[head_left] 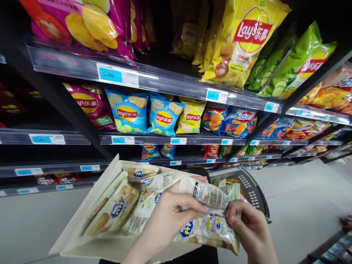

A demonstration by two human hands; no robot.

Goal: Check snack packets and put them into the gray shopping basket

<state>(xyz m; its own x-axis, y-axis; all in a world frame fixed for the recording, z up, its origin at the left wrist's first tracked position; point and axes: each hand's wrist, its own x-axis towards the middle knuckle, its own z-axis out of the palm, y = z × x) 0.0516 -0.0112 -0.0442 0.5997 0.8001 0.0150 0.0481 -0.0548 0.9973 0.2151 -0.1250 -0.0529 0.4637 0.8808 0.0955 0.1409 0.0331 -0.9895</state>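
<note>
1. A white snack bag [211,222] is held with both hands at the near middle of the scene, over the right part of an open carton. Whether the carton is touched by it cannot be told.
2. By the left hand [172,209], the bag is pinched between thumb and forefinger near its middle seam (the remaining fingers are largely hidden behind it).
3. By the right hand [249,220], the bag's right edge is gripped between thumb and bent fingers.
4. Small printed text is shown on the bag's far half; a blue and white logo is seen on its near half, to the left.
5. In the pale carton [104,247], more bags of similar design are held: one bag [110,216] is leaned along the left wall, and others are packed to its right and at the far end.
6. Beyond the right hand, a dark grey basket [254,185] with a perforated side is partly covered by the held bag; some packets [235,182] can be made out inside.
7. On the far side, an upper shelf [170,79] is stocked with a large magenta bag [77,25] at left, a yellow bag [242,47] and green bags [297,71] at right.
8. On the shelf below, two blue bags [128,112] are stood beside a small yellow bag [191,117].
</note>
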